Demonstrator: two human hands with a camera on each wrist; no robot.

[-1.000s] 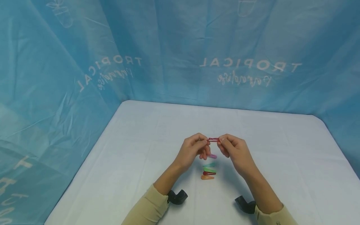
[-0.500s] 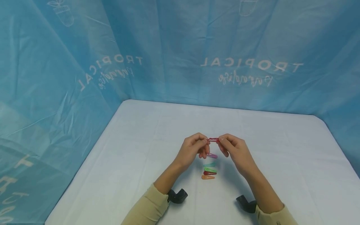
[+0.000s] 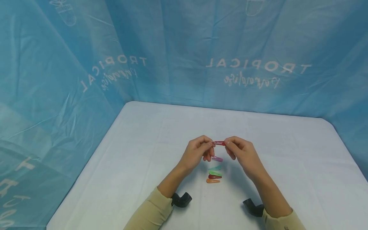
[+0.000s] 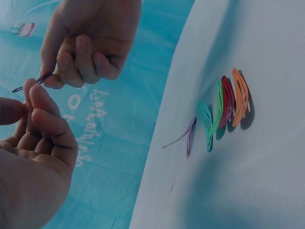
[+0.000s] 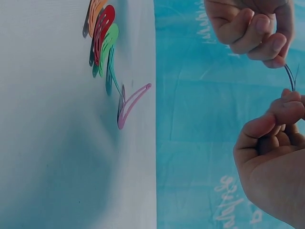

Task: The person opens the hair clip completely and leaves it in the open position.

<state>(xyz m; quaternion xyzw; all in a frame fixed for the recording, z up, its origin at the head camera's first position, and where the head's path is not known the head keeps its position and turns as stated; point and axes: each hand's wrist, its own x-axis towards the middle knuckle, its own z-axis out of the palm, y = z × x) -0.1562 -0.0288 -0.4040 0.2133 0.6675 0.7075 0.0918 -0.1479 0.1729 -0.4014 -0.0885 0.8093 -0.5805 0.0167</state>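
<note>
A red snap hair clip (image 3: 219,143) is held up over the table between both hands. My left hand (image 3: 197,150) pinches its left end with thumb and forefinger, the other fingers curled below. On the opposite end, the thumb and forefinger of my right hand (image 3: 241,153) grip it. In the left wrist view the clip (image 4: 44,78) is seen edge-on between the fingertips. Beneath the hands a pink-purple hair clip (image 5: 125,110) lies with its two parts spread apart in a V.
Nearer the body, a teal clip (image 3: 214,168), a light green clip (image 3: 215,173), a dark red clip (image 3: 215,177) and an orange clip (image 3: 213,181) lie in a row on the white table (image 3: 161,127). Blue printed curtains (image 3: 184,64) hang behind and to the left.
My right hand has shifted very slightly to the right, and the held clip shows more of its red face. The left hand stays almost still. The clips on the table have not moved.
</note>
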